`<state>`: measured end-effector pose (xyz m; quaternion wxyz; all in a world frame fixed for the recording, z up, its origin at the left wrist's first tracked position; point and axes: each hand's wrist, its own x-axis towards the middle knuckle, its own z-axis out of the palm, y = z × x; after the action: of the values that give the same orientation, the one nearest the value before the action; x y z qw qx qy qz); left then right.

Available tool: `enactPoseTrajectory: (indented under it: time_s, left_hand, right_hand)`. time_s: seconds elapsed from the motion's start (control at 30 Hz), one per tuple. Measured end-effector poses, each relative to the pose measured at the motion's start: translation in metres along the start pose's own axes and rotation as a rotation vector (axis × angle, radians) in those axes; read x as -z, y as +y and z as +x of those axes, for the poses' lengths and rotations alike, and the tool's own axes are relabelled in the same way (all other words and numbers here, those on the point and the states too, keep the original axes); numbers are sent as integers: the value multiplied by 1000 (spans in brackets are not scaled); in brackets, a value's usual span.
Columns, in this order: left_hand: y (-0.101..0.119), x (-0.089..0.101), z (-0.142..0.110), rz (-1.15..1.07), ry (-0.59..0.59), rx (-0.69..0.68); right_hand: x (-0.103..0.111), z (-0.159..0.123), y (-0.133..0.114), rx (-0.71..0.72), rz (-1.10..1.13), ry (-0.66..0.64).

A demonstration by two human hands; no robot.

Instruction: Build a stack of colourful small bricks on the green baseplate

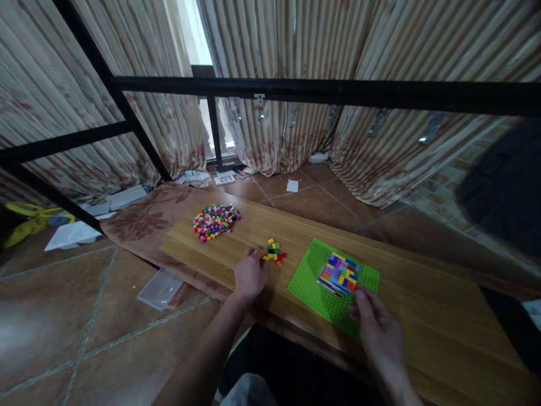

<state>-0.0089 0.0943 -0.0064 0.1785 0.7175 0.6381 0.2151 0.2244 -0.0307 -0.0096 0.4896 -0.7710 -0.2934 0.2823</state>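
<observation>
A green baseplate (310,276) lies on the wooden board, and a square block of many-coloured toy bricks (338,272) stands on it in layers. My right hand (378,321) is at the block's near right corner, thumb and forefinger drawn together there. Whether a brick is between those fingertips is hidden. My left hand (251,274) rests beside a small group of loose bricks (274,248) in yellow, green, red and orange. Its fingers are curled in at the group's left edge, and what they pinch, if anything, is too small to make out.
A heap of mixed small bricks (215,221) sits farther left on the wooden board (262,221). A brown patterned cloth (143,217) lies under the board's left end. On the floor is a clear plastic box (159,288). A black metal frame (296,87) crosses behind.
</observation>
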Motion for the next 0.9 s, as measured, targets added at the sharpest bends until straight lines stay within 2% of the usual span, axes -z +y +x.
enactPoseTrajectory:
  time_s: [0.27, 0.4, 0.53, 0.7, 0.8, 0.9]
  left_hand:
    - [-6, 2, -4, -24, -8, -24]
    - [0, 5, -8, -145, -15, 7]
    - [26, -1, -19, -438, -67, -21]
    - [65, -15, -33, -814, -204, -96]
    - [82, -17, -29, -848, -259, -111]
    - [94, -16, -16, -777, -289, -174]
  right_hand:
    - [8, 3, 13, 75, -48, 93]
    - [8, 6, 12, 118, -31, 109]
    - [3, 7, 4, 182, 14, 110]
    - [2, 5, -3, 184, 54, 120]
    - [4, 5, -5, 196, 61, 138]
    - [6, 7, -10, 275, 42, 158]
